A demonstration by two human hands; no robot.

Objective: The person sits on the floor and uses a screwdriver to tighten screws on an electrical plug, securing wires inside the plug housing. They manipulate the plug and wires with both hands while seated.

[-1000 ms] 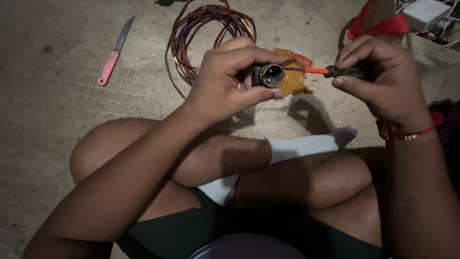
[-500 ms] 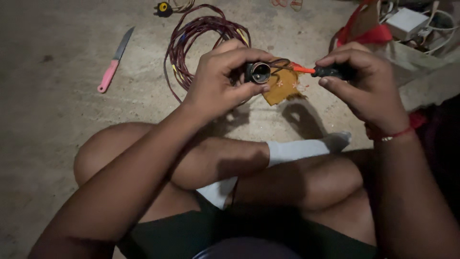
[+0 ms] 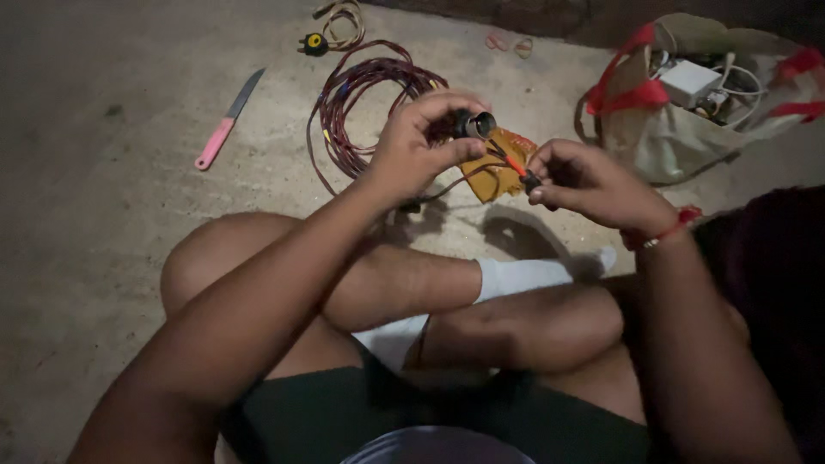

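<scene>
Our left hand (image 3: 421,146) grips a black lamp holder (image 3: 474,125); our right hand (image 3: 589,180) pinches an orange-shafted screwdriver (image 3: 518,168) beside it.

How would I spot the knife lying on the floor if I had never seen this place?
Start at the coil of dark red wire on the concrete floor, beyond the seated person's knees. Look to its left, where the knife lies alone and slanted. Its pink handle and plain blade set it apart from the cables and bag.

Matt rough concrete floor (image 3: 103,258) — glossy plastic knife handle (image 3: 213,144), dull metal blade, plastic-sheathed wire coil (image 3: 361,94).
</scene>
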